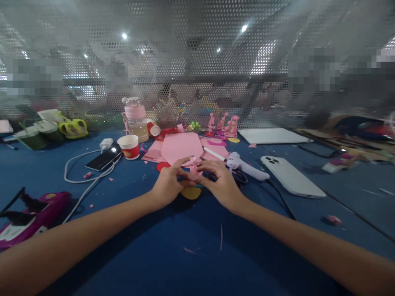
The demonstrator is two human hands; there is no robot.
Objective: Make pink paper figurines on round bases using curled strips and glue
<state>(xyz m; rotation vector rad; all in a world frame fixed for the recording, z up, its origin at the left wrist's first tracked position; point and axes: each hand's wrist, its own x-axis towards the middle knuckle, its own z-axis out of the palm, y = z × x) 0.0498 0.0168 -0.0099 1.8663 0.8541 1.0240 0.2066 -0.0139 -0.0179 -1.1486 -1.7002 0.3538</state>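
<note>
My left hand [169, 183] and my right hand [219, 182] meet over the blue table [197, 255], fingertips together on a small pink paper piece [194, 163] that stands up between them. A yellow paper disc [191, 193] lies under the hands, and a dark thin object [211, 177] shows under my right fingers. Sheets of pink paper [181, 147] lie just beyond the hands. A white glue gun [245, 165] rests right of my right hand. Several finished pink paper figures [222, 123] stand at the back.
A red paper cup [129, 146], a dark phone [104, 158] on a white cable, and a pink-lidded bottle [135, 119] sit at left. A white phone [291, 176] lies at right. A magenta tool [29, 218] is near left. Perforated metal screen [197, 61] behind.
</note>
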